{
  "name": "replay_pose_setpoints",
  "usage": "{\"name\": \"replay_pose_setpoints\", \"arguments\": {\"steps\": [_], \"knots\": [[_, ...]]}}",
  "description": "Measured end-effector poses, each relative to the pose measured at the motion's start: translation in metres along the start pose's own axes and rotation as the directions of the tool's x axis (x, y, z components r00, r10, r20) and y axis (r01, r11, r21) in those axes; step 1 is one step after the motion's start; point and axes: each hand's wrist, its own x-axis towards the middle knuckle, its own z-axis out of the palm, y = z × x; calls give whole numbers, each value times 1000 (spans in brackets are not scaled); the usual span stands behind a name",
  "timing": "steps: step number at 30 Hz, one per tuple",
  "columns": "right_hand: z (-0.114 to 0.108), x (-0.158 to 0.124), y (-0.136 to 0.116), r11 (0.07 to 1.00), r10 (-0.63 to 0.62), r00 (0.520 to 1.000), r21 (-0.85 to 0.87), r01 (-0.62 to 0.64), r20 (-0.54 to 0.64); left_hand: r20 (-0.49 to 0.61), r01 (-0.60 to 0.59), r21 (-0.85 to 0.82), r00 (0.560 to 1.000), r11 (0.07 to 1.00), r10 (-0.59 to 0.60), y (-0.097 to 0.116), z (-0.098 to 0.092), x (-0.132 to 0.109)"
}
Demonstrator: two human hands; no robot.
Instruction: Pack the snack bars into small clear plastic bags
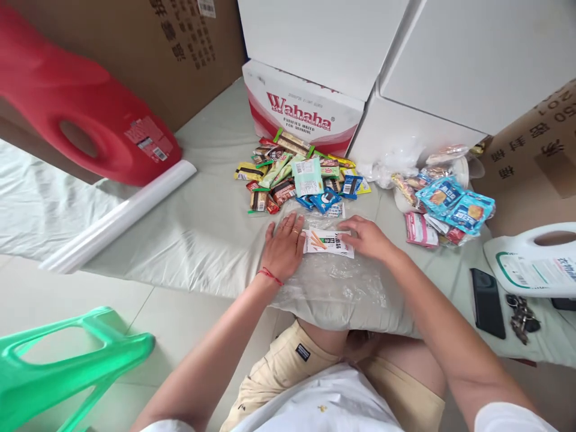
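A white snack packet with orange sticks printed on it lies flat on a clear plastic bag at the near edge of the cloth-covered surface. My left hand rests flat, fingers stretched out, touching the packet's left end. At the other end, my right hand has its thumb on the packet and its fingers apart along the upper edge. Just beyond both hands is a pile of wrapped snacks, with a pale green packet on top and several blue packets in front.
More packaged snacks sit in and around a container on the right. Nearby are a phone, keys and a white jug. A red jug and a white roll lie left. Boxes stand behind; a green stool is lower left.
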Motion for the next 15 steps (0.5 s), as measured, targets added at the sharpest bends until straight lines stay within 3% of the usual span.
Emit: {"name": "replay_pose_setpoints", "arguments": {"steps": [6, 12, 15], "knots": [[15, -10, -29, 948, -28, 993, -311, 63, 117, -7, 2, 17, 1000, 1000, -2, 2, 0, 0], [13, -14, -14, 975, 44, 999, -217, -39, 19, -3, 33, 3, 999, 999, -33, 2, 1, 1], [13, -18, -14, 963, 76, 994, -264, -54, 75, 0, 38, 14, 999, 999, -38, 2, 0, 1]]}}
